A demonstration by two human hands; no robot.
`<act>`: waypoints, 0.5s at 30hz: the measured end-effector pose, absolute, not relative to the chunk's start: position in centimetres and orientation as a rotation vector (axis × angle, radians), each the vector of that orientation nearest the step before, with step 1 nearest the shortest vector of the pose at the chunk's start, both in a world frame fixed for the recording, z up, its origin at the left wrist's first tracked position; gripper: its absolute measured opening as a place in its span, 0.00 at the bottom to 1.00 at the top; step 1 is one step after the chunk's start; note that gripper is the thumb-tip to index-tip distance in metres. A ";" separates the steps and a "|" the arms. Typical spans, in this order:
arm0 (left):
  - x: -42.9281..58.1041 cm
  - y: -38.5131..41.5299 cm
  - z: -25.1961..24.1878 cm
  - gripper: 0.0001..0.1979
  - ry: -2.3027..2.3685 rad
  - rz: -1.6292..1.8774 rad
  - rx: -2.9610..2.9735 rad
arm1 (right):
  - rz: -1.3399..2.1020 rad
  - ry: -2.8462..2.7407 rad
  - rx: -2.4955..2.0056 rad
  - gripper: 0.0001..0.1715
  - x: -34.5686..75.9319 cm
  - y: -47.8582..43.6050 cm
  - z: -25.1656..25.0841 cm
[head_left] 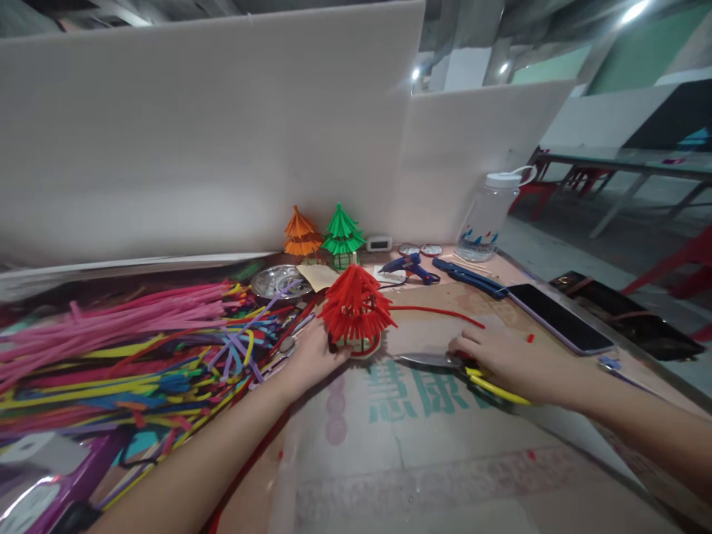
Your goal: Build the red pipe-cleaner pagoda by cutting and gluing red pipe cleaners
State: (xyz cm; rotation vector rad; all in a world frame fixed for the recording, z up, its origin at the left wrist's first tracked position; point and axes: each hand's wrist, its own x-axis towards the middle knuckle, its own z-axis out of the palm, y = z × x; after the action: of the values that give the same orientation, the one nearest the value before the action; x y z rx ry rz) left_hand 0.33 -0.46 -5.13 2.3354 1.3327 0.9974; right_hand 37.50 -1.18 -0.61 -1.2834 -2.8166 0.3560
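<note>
My left hand (314, 357) is closed around the base of a small red pagoda-shaped model (357, 308) with tiered fringed roofs, made of what look like pipe cleaners. The model stands upright near the middle of the cardboard-covered table. To the right, my right hand (483, 357) has its fingers curled over the pivot of a pair of scissors (498, 387) with yellow handles. Their blades point left, toward the model, and lie low over the cardboard. A single red pipe cleaner (439, 308) stretches from behind the model toward my right hand.
Bundled coloured pipe cleaners (133, 319) cover the left side. Orange (302, 236) and green (343, 233) models stand behind, near a metal dish (278, 282). A glue gun (410, 267), blue-handled tool (470, 277), phone (561, 317) and water bottle (485, 219) line the right. A white panel (211, 141) backs the table.
</note>
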 end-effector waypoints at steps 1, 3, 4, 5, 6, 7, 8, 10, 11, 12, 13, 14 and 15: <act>0.3 -0.4 -5.2 0.19 1.339 1.008 2.328 | 0.395 -2.799 -1.318 0.16 37.6 -1.3 -0.2; 0.1 -0.2 -5.2 0.19 1.361 1.010 2.316 | 0.497 -2.720 -1.349 0.19 38.0 -1.6 0.5; 0.1 -0.2 -5.1 0.18 1.379 1.009 2.305 | 0.557 -2.665 -1.343 0.22 38.1 -1.7 1.0; 0.0 -0.3 -5.0 0.18 1.397 1.005 2.294 | 0.628 -2.621 -1.318 0.25 38.2 -1.8 1.5; 0.0 -0.3 -4.9 0.18 1.410 1.003 2.286 | 0.703 -2.586 -1.282 0.29 38.1 -1.8 2.1; 0.0 -0.4 -4.8 0.18 1.412 1.003 2.283 | 0.779 -2.563 -1.242 0.31 37.9 -1.9 2.7; 0.0 -0.4 -4.8 0.19 1.408 1.008 2.285 | 0.859 -2.554 -1.199 0.32 37.5 -2.0 3.4; -0.1 -0.5 -4.6 0.20 1.396 1.027 2.291 | 0.988 -2.539 -1.144 0.30 36.3 -2.1 4.8; -0.2 -0.5 -4.6 0.22 1.391 1.036 2.295 | 1.029 -2.524 -1.133 0.29 35.6 -2.0 5.3; -0.3 -0.4 -4.6 0.23 1.389 1.042 2.300 | 1.059 -2.507 -1.126 0.27 34.9 -1.8 5.8; -0.5 -0.4 -4.8 0.23 1.388 1.044 2.306 | 1.082 -2.494 -1.115 0.26 34.2 -1.6 6.2; -0.7 -0.3 -4.9 0.23 1.387 1.043 2.312 | 1.099 -2.486 -1.103 0.26 33.5 -1.3 6.5; -0.9 -0.2 -5.2 0.24 1.389 1.042 2.320 | 1.111 -2.488 -1.087 0.27 33.1 -0.9 6.8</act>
State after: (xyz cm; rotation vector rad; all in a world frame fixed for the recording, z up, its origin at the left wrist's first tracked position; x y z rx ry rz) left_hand -0.88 -0.19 -5.22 2.3196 1.3888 1.0417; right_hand 33.07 -0.89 6.75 -1.0871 -2.4878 1.1111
